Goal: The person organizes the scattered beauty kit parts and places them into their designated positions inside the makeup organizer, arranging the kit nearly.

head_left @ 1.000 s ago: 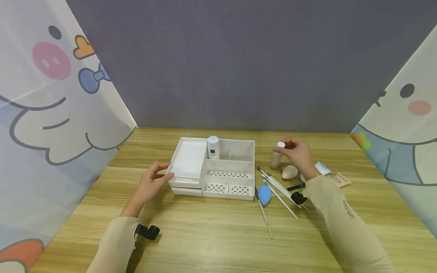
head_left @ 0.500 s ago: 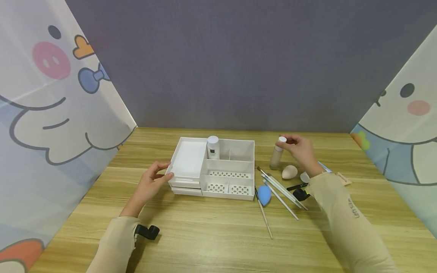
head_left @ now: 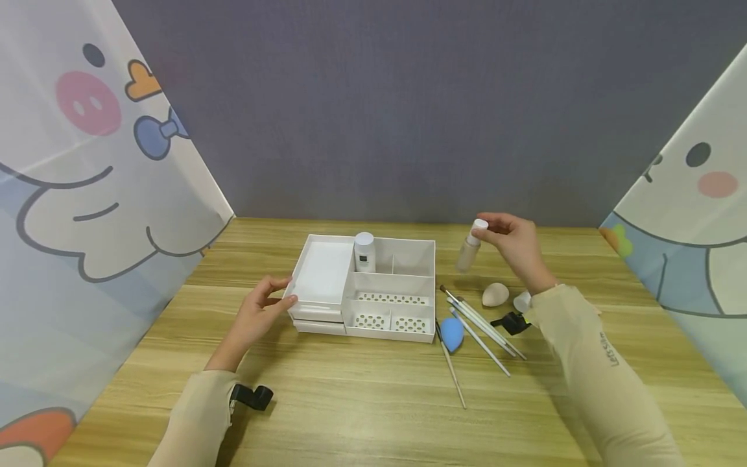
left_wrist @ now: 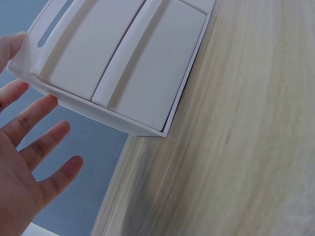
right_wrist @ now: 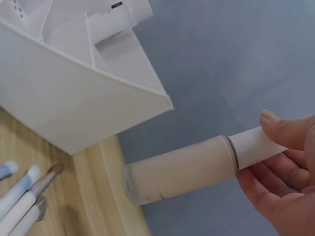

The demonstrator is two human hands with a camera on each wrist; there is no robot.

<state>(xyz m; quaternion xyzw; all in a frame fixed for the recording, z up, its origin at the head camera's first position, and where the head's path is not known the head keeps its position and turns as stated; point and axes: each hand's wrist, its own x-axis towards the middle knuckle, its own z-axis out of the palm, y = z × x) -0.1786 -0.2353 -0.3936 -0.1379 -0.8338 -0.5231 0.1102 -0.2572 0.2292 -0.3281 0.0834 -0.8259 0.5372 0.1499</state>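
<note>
In the head view my right hand [head_left: 516,245] pinches the white cap of a foundation bottle [head_left: 468,253], held tilted to the right of the organizer. The right wrist view shows the bottle's beige glass body [right_wrist: 182,169] with thumb and fingers around its cap. A white desktop organizer [head_left: 390,277] with compartments and two drawers sits mid-table. My left hand [head_left: 257,311] touches its left side, fingers mostly straight. In the left wrist view, the fingertips [left_wrist: 48,102] are at the organizer's edge beside the drawer fronts [left_wrist: 147,64]. A white bottle [head_left: 365,254] stands in a back compartment.
Right of the organizer lie several makeup brushes [head_left: 481,327], a blue makeup sponge [head_left: 452,334] and a beige sponge [head_left: 495,294]. A small white item [head_left: 522,301] is partly covered by the right sleeve. A grey wall [head_left: 373,110] rises behind the table.
My right hand has lifted the foundation bottle and carried it away from me, slightly left, with its base swinging toward the organizer. The left hand has stayed in place.
</note>
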